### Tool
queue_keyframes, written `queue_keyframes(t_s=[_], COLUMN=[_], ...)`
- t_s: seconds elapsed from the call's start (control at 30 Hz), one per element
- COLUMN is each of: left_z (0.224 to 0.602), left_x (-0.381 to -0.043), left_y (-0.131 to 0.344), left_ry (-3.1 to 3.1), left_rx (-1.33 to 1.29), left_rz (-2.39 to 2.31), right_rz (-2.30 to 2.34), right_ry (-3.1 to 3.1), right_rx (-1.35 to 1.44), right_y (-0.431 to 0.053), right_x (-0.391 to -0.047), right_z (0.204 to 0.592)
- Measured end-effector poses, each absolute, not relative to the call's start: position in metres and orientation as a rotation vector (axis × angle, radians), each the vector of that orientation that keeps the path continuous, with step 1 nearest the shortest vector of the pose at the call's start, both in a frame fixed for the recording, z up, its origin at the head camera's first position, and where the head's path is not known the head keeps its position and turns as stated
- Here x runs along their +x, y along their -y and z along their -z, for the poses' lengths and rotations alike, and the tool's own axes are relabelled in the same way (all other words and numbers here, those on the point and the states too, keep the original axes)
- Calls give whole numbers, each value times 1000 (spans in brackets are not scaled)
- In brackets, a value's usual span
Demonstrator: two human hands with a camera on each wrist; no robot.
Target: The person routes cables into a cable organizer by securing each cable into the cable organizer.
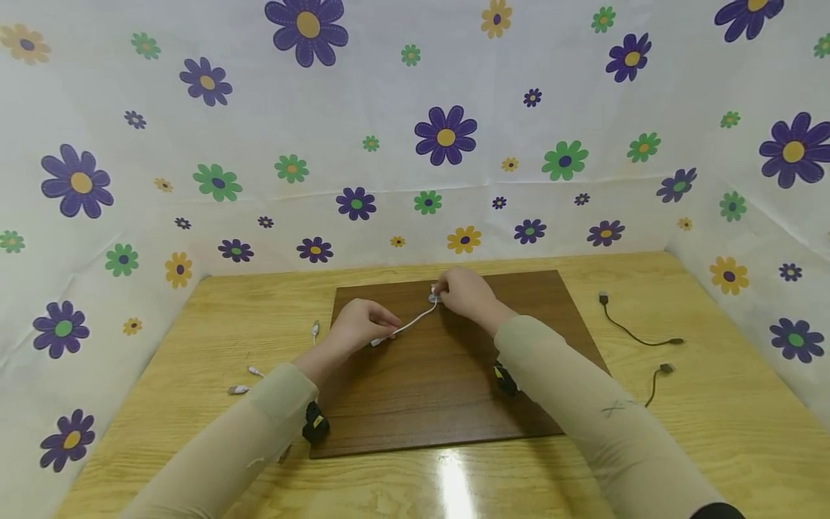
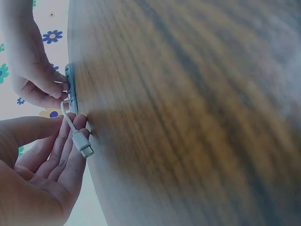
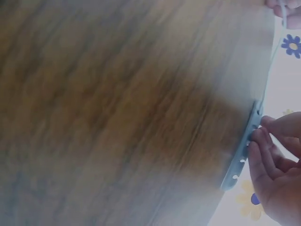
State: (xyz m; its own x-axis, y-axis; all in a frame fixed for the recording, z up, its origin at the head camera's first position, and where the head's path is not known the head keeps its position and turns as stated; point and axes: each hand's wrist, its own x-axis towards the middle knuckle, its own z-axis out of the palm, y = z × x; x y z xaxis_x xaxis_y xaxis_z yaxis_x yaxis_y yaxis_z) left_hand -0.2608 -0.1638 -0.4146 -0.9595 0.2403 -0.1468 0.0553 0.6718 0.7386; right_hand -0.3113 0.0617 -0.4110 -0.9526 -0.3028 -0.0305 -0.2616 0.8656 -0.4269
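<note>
A short white charging cable (image 1: 415,321) stretches between my two hands, over a dark brown board (image 1: 447,382). My left hand (image 1: 358,328) pinches it near one end, and the plug (image 2: 83,144) with its metal tip hangs past the fingers in the left wrist view. At the board's far part, my right hand (image 1: 465,292) has thumb and fingertips pinched together on the cable, right at a grey slotted cable holder (image 3: 237,162). The holder's row of notches shows in the right wrist view. The fingers hide the cable's other end there.
Left of the board, white cable plugs (image 1: 238,390) lie on the light wooden table (image 1: 194,324), another plug (image 1: 315,329) near the board's edge. On the right lie a black cable (image 1: 638,337) and a second dark cable (image 1: 655,386). A flowered cloth (image 1: 389,158) encloses the back and sides.
</note>
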Motion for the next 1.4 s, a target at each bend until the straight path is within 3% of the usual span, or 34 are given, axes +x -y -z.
queue_keyframes(t_s=[0.47,0.77,1.4], left_z=[414,405,388], left_x=[-264,-260,-244], left_y=[183,202,250], left_ry=[-2469,-2339,-2317], left_rx=[103,5,36], left_rz=[-1449,-1533,-1584], right_rz=[1196,1695,1758], right_ry=[-2705,-2232,-1946], right_rx=[-174,76,127], right_y=[-65,-57,-29], right_x=[-304,-301,-283], right_z=[398,394,377])
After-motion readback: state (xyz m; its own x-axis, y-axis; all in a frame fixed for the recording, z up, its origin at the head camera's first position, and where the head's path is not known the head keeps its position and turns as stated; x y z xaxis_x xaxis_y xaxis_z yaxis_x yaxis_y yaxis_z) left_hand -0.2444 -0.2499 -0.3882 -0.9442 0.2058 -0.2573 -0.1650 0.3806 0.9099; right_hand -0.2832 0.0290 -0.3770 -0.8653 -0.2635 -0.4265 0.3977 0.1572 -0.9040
